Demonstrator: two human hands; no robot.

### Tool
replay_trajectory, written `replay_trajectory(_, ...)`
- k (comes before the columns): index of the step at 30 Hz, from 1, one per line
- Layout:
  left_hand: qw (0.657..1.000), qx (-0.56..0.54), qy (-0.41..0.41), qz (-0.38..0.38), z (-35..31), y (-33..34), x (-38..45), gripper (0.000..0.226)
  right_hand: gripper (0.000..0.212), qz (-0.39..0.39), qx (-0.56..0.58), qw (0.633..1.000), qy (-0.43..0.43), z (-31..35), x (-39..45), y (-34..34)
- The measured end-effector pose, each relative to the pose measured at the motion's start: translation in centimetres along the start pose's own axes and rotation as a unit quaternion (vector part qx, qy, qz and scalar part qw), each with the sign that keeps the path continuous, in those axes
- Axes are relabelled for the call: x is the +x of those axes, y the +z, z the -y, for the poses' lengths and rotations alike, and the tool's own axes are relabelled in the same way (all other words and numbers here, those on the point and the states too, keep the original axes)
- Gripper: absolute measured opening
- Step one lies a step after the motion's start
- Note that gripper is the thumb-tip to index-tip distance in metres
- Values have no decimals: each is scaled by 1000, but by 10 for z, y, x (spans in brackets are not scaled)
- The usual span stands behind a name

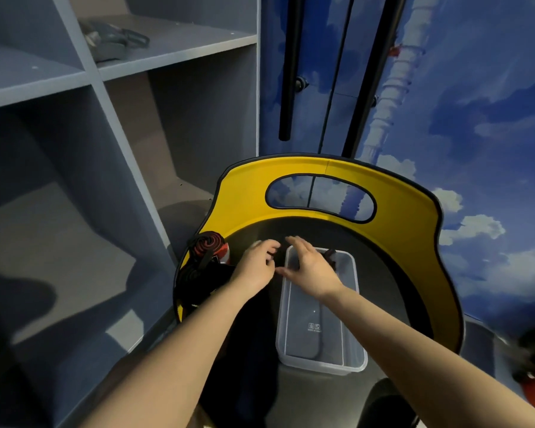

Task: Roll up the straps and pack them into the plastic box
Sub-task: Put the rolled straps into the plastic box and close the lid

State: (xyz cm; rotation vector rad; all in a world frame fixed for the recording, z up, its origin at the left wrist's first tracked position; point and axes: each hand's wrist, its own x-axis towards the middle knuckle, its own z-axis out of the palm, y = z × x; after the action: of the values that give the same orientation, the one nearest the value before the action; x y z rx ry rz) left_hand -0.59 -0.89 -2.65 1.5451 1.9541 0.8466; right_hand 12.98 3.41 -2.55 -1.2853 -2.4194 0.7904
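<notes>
A clear plastic box [320, 347] stands on the black seat of a yellow chair [393, 217]. My right hand [309, 267] hovers over the box's far end with fingers stretched out. My left hand [257, 262] sits just left of the box, its fingers curled around a dark strap [277, 261] that is mostly hidden between both hands. A dark piece of strap [331, 254] shows at the box's far right corner. Rolled red-and-black straps [209, 244] lie at the seat's left edge, with more black strap [198, 273] below them.
A grey shelving unit [112, 125] fills the left side, with a dark bag [115, 38] on an upper shelf. A cupboard with sky print and black bar handles [289, 72] stands behind the chair. Dark cloth [247, 350] lies on the seat under my left forearm.
</notes>
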Motion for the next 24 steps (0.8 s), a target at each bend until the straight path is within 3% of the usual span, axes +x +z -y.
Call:
replay_trajectory(6, 982, 128, -115, -84, 50, -60, -7, 28, 81, 105, -6, 994, -30, 42, 7, 42)
replay_trajectory(12, 961, 160, -226, -8, 88, -82, -12, 44, 87, 124, -13, 992, -23, 69, 14, 81)
replay_trajectory(19, 953, 200, -225, 39, 95, -79, -7, 41, 118, 213, -53, 975, 44, 80, 17, 115)
replay_trajectory(21, 949, 218, -220, 59, 96, -79, -6, 39, 112, 202, -61, 976, 53, 79, 20, 120)
replay_trajectory(24, 954, 161, -231, 107, 101, -80, -6, 44, 81, 164, -41, 984, 52, 73, 24, 121)
